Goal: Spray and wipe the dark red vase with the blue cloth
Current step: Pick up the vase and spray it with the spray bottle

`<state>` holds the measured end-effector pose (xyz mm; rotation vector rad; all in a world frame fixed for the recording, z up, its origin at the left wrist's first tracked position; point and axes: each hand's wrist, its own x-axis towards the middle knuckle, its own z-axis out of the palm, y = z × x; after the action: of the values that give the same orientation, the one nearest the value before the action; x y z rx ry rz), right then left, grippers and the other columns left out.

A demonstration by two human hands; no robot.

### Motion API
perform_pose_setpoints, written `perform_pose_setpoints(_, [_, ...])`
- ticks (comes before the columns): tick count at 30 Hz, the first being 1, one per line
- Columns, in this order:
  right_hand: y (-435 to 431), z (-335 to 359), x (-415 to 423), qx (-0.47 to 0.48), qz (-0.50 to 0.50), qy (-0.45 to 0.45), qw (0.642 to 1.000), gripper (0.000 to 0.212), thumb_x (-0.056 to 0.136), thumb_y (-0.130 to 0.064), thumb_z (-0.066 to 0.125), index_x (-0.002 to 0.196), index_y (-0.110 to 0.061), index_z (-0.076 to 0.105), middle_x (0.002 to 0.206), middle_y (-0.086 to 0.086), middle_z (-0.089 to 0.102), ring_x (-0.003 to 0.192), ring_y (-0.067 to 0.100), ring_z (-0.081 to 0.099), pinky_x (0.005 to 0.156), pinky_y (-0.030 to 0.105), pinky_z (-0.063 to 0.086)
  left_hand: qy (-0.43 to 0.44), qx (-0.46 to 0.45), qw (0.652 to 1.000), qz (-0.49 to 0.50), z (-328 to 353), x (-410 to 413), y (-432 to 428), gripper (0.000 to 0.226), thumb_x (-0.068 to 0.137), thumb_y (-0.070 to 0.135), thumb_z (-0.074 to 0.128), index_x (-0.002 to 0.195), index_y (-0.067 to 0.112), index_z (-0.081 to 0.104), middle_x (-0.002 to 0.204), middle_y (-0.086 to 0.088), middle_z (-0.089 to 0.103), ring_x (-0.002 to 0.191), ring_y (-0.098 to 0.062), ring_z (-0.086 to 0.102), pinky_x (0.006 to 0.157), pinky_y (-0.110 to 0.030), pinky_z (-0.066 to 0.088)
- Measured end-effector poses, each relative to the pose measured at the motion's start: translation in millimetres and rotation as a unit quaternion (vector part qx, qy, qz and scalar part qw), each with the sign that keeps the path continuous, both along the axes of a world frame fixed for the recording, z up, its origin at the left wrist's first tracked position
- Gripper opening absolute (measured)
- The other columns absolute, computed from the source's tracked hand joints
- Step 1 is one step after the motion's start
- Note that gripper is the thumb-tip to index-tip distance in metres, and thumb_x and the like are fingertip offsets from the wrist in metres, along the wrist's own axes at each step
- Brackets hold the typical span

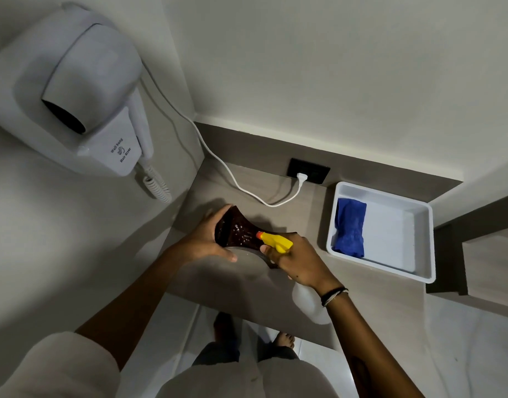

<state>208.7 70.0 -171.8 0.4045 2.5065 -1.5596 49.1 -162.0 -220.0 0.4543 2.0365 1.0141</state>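
The dark red vase (238, 229) is tilted over the grey counter, glossy and speckled with droplets, its grey base turned toward me. My left hand (207, 239) grips its left side. My right hand (297, 261) holds a white spray bottle (308, 303) with a yellow trigger head (275, 240); the orange nozzle almost touches the vase. The blue cloth (350, 227) lies crumpled inside a white tray at the right, apart from both hands.
The white tray (402, 234) sits on the grey counter (235, 288) against the back wall. A wall-hung hair dryer (89, 96) is at upper left, its white cord (232, 176) running across the counter to a black socket (308, 170). A wooden ledge (491, 254) stands at right.
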Motion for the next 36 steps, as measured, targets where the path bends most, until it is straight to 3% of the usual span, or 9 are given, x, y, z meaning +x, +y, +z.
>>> perform_pose_setpoints(2, [-3,1,2,0.006,-0.005,0.007,1.000,0.037,0.103,-0.039,0.070,0.139,-0.028,0.074,0.092,-0.025,0.072,0.074,-0.002,0.064,0.071,0.011,0.048,0.008,0.018,1.000,0.011,-2,0,-1,0.141,0.044,0.029,0.102,0.162,0.051,0.028,0.159,0.006,0.031,0.148,-0.020,0.039,0.118,-0.046,0.048])
perform_pose_setpoints(7, [-3,-3,8,0.030,-0.030,-0.010,0.999,0.042,0.102,-0.042,0.070,0.141,-0.027,0.072,0.125,0.002,0.082,0.106,0.022,0.077,0.097,0.041,0.062,0.077,0.026,0.997,0.000,-5,-2,-2,0.118,0.055,0.004,0.100,0.155,0.029,0.045,0.140,0.009,0.053,0.131,-0.012,0.054,0.100,-0.022,0.046])
perform_pose_setpoints(11, [2,-2,14,0.048,-0.056,-0.025,0.997,0.043,0.101,-0.046,0.070,0.138,-0.025,0.073,0.102,-0.001,0.080,0.085,0.019,0.072,0.082,0.038,0.061,0.053,0.028,0.997,0.040,2,1,-1,0.085,0.049,0.034,0.099,0.125,0.038,0.060,0.125,0.021,0.066,0.106,0.016,0.064,0.090,-0.015,0.050])
perform_pose_setpoints(14, [7,-3,20,0.023,-0.076,-0.035,0.996,0.015,0.100,-0.045,0.072,0.101,-0.032,0.078,0.076,-0.003,0.074,0.062,0.016,0.065,0.072,0.043,0.059,0.012,0.002,0.993,0.118,10,0,4,0.068,0.048,0.059,0.092,0.108,0.037,0.069,0.104,0.015,0.076,0.090,0.001,0.076,0.067,-0.010,0.054])
perform_pose_setpoints(17, [8,-2,23,0.006,-0.071,-0.035,0.997,0.028,0.100,-0.041,0.074,0.076,-0.032,0.063,0.065,-0.001,0.066,0.054,0.017,0.060,0.065,0.042,0.054,-0.044,-0.021,0.982,0.180,10,3,8,0.078,0.053,0.067,0.090,0.119,0.030,0.070,0.109,0.004,0.079,0.093,-0.016,0.080,0.068,-0.024,0.059])
perform_pose_setpoints(21, [7,-2,26,0.004,-0.050,-0.033,0.998,0.023,0.100,-0.039,0.074,0.091,-0.018,0.073,0.079,0.004,0.073,0.068,0.024,0.066,0.070,0.044,0.054,-0.097,-0.015,0.978,0.184,10,8,9,0.101,0.060,0.072,0.086,0.151,0.043,0.051,0.143,0.007,0.061,0.111,-0.013,0.069,0.079,-0.033,0.059])
perform_pose_setpoints(27, [-1,-6,22,0.012,-0.004,-0.032,0.999,0.032,0.101,-0.044,0.071,0.120,-0.019,0.080,0.094,0.005,0.082,0.078,0.022,0.074,0.077,0.047,0.059,-0.046,-0.040,0.998,0.024,7,10,-1,0.156,0.034,0.057,0.106,0.166,0.043,0.025,0.164,0.004,0.040,0.147,-0.020,0.043,0.119,-0.043,0.044])
perform_pose_setpoints(31, [-4,-10,17,0.018,0.022,-0.040,0.999,0.038,0.103,-0.047,0.068,0.135,-0.029,0.075,0.097,-0.003,0.080,0.079,0.012,0.070,0.075,0.031,0.055,-0.003,-0.050,0.998,-0.037,7,10,-5,0.156,0.037,0.046,0.105,0.167,0.043,0.019,0.158,0.010,0.032,0.143,-0.015,0.039,0.111,-0.035,0.045])
perform_pose_setpoints(36, [-1,-15,21,0.028,-0.022,-0.047,0.998,0.033,0.101,-0.049,0.070,0.117,-0.021,0.080,0.096,0.005,0.083,0.083,0.022,0.075,0.073,0.034,0.054,0.031,-0.033,0.999,-0.028,12,10,1,0.138,0.037,0.048,0.102,0.156,0.047,0.031,0.156,0.004,0.039,0.140,-0.017,0.044,0.107,-0.032,0.046])
